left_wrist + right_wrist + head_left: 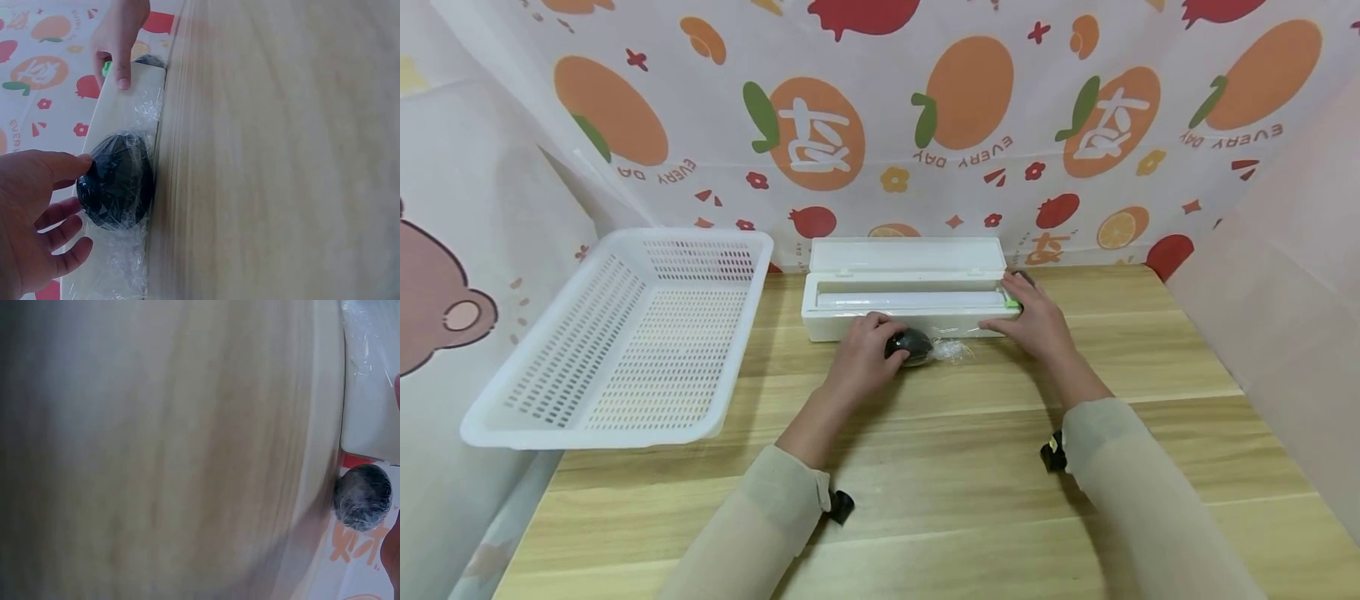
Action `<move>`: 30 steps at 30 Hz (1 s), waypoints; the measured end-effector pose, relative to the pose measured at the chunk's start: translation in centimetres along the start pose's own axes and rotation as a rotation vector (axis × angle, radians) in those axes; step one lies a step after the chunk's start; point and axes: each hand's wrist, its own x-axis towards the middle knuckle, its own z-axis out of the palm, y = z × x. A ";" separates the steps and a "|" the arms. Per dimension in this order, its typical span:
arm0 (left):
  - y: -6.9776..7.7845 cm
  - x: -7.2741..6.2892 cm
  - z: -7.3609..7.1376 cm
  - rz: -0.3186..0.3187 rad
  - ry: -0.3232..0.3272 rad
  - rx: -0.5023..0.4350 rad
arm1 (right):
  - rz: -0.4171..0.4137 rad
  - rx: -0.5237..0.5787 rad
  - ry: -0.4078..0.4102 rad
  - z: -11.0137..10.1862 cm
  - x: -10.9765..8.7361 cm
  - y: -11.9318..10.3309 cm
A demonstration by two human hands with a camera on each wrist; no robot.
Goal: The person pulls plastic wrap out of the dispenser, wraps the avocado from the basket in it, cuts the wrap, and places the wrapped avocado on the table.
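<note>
A dark, egg-shaped fruit (912, 347), probably an avocado, lies wrapped in cling film against the front of a white cling film dispenser box (895, 325). My left hand (867, 354) holds this avocado (115, 181) from the left, thumb on its near side, other fingers loosely bent. The film trails off the avocado to both sides. With its thumb on the front wall, my right hand (1037, 317) grips the dispenser's right end. Near those fingers shows a green cutter piece (1011, 302). Inside the lidless-looking trough rests a white roll (910, 300); the lid (906, 254) stands raised behind it.
A second dark, film-wrapped ball (362, 497) sits beyond the dispenser's right end, mostly hidden in the head view. At left stands a white perforated basket (741, 350). A fruit-print curtain (880, 200) hangs behind the wooden table (940, 483).
</note>
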 end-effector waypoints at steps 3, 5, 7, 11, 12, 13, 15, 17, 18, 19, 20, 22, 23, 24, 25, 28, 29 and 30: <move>0.0 0.1 0.0 -0.003 -0.002 0.005 | -0.024 -0.004 -0.001 -0.1 0.0 0.2; 0.0 0.1 0.1 0.000 -0.001 0.002 | -0.041 0.000 -0.012 -0.2 0.0 0.3; 0.0 0.1 0.2 0.003 0.002 0.000 | -0.056 0.005 -0.029 -0.3 -0.1 0.5; 0.0 0.0 0.3 -0.007 -0.011 0.003 | -0.064 0.017 -0.052 -0.3 -0.2 0.9; 0.1 -0.1 0.3 -0.011 -0.017 0.004 | -0.062 0.016 -0.057 -0.3 -0.3 1.0; 0.1 -0.1 0.3 -0.017 -0.023 0.005 | -0.065 0.013 -0.060 -0.3 -0.3 1.0; 0.1 -0.1 0.4 -0.025 -0.036 0.006 | -0.068 0.004 -0.064 -0.3 -0.4 1.1; 0.2 -0.1 0.4 -0.032 -0.046 0.002 | -0.079 -0.010 -0.055 -0.3 -0.5 1.2; 0.3 -0.1 0.4 -0.035 -0.050 0.002 | -0.085 -0.016 -0.049 -0.3 -0.6 1.3; 0.3 -0.1 0.3 -0.036 -0.053 0.004 | -0.090 -0.023 -0.044 -0.3 -0.6 1.3; 0.3 -0.1 0.3 -0.035 -0.055 0.006 | -0.097 -0.031 -0.038 -0.4 -0.6 1.3; 0.4 0.0 0.3 -0.031 -0.057 0.010 | -0.109 -0.045 -0.019 -0.4 -0.6 1.4; 0.4 0.1 0.2 -0.026 -0.056 0.016 | -0.114 -0.052 -0.012 -0.4 -0.6 1.4; 0.4 0.1 0.2 -0.022 -0.053 0.021 | -0.120 -0.057 -0.006 -0.4 -0.5 1.5; 0.4 0.2 0.1 -0.016 -0.050 0.026 | -0.125 -0.061 -0.002 -0.4 -0.4 1.4; 0.6 0.4 -0.1 0.007 -0.033 0.047 | -0.129 -0.070 0.005 -0.5 -0.2 1.4; 0.7 0.5 -0.3 0.013 -0.025 0.056 | -0.130 -0.070 0.002 -0.5 -0.1 1.3; 0.9 0.7 -0.4 0.022 -0.020 0.064 | -0.130 -0.067 -0.002 -0.4 0.0 1.3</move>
